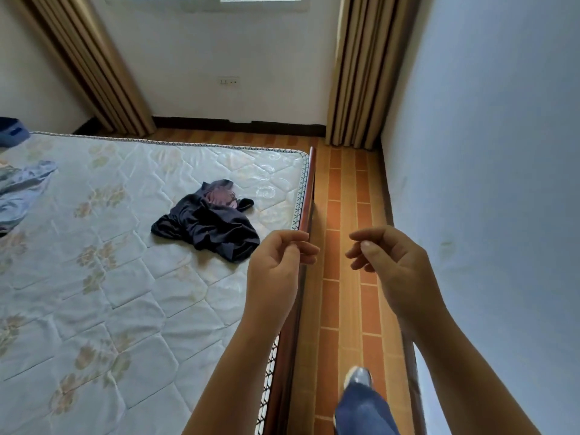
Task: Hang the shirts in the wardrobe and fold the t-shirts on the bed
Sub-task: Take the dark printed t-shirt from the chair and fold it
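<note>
A dark garment (213, 227) lies crumpled on the bed (125, 293), close to the edge nearest the person. It is probably there because that edge is easy to reach from the floor (345, 199) beside the wooden bed frame (309, 189). It is bunched up with a pinkish patch showing at its top, so I cannot tell for sure whether it is a t-shirt or a shirt. The soft heap suggests a t-shirt that needs folding. A pale blue garment (22, 193) is spread loosely at the far left edge of the bed, well apart from the dark one. No wardrobe is in view.

The person stands in the narrow strip between the bed and the wall (486, 152), one shoe (357, 376) forward on the tiles. Both forearms are raised in front of the body.

The left hand (276, 265) hovers over the bed's edge, near the dark garment but not touching it. Its fingers are loosely curled, the thumb rests near the forefinger, and it holds nothing. The right hand (392, 262) is over the floor, also loosely curled and empty, fingertips towards the left hand with a clear gap between the two.

With both hands free, the likely next move is to reach for the dark garment and shake it out flat
</note>
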A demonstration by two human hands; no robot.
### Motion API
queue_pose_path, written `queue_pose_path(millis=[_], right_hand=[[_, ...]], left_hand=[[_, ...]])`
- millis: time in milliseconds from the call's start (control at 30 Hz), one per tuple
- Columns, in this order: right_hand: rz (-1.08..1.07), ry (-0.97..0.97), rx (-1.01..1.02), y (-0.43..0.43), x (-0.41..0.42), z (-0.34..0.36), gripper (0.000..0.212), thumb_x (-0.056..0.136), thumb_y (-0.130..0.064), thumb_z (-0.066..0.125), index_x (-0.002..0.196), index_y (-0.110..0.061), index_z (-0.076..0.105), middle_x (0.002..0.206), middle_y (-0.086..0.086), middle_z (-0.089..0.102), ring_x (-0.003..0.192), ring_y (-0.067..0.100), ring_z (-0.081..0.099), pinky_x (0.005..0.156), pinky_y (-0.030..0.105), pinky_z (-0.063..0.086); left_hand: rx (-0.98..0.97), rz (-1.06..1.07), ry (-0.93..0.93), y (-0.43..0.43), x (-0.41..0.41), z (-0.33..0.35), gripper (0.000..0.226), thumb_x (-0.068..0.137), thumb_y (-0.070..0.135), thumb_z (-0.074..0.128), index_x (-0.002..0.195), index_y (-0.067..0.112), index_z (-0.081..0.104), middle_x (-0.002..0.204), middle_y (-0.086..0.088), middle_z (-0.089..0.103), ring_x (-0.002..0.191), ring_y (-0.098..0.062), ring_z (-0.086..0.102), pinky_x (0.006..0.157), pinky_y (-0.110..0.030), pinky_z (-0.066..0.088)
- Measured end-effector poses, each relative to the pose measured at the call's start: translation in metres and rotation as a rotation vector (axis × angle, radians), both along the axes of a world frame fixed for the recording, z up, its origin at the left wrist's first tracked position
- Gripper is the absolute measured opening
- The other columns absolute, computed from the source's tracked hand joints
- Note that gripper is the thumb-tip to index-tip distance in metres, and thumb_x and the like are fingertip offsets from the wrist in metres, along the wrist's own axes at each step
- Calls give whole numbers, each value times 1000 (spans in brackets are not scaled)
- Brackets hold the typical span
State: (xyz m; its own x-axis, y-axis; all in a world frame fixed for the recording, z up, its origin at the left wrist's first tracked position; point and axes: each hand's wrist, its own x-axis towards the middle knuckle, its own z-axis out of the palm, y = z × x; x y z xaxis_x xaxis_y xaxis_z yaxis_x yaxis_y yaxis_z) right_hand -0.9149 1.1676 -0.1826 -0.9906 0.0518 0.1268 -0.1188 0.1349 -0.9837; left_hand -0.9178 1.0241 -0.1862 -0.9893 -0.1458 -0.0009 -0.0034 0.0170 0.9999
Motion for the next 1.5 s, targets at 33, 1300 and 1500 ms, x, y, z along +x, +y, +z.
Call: queue_pose_path(millis=[33,1300,1500], right_hand=[[10,-7,-6,1,-18,-2,28,93,1,46,84,-21,61,63,-17,66,66,2,63,59,8,47],[85,-213,-122,-150,-382,-314,21,92,-2,50,87,-19,61,75,0,65,64,2,59,65,16,49],[81,-317,-77,-233,-357,-363,21,90,1,50,85,-16,61,70,-2,63,66,10,58,69,21,48]], left_hand=[[3,13,-5,0,-15,-3,31,93,-8,39,84,13,60,76,-5,68,61,0,62,57,-7,44],[-243,-4,-102,-136,-375,-306,26,92,-3,41,90,13,61,75,0,67,70,-9,65,69,-18,51],[-372,9,-143,-229,-350,-357,29,90,-2,46,84,23,59,73,6,66,73,-9,64,79,-28,52]])
